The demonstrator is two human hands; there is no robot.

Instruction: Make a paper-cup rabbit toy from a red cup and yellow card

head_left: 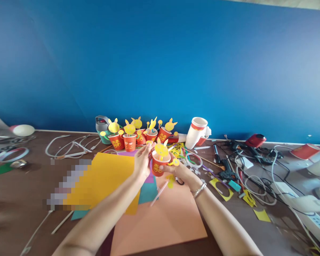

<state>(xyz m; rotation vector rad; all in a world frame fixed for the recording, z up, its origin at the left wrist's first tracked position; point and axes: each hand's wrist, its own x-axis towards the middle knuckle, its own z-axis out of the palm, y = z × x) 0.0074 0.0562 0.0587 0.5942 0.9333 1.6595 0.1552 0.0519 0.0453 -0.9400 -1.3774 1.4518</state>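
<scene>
A red paper cup [158, 168] with gold print is held up over the coloured sheets. A yellow paper animal head with two ears [161, 149] stands in its mouth, and round yellow paper paws [175, 162] stick out at its sides. My right hand [176, 170] grips the cup from the right, thumb across its front. At the left side, my left hand [143, 158] is closed, fingertips pinched at the left paw by the rim. Just behind, several similar red cups with yellow heads [129, 142] stand in a group.
Orange-pink paper [160, 227] and a yellow sheet [104, 177] lie beneath my arms. A stack of white paper cups [194, 133] leans near the wall. To the right are a black glue gun [227, 170], cables, paper scraps and a power strip [313, 217]. A clear straw [159, 193] lies in front.
</scene>
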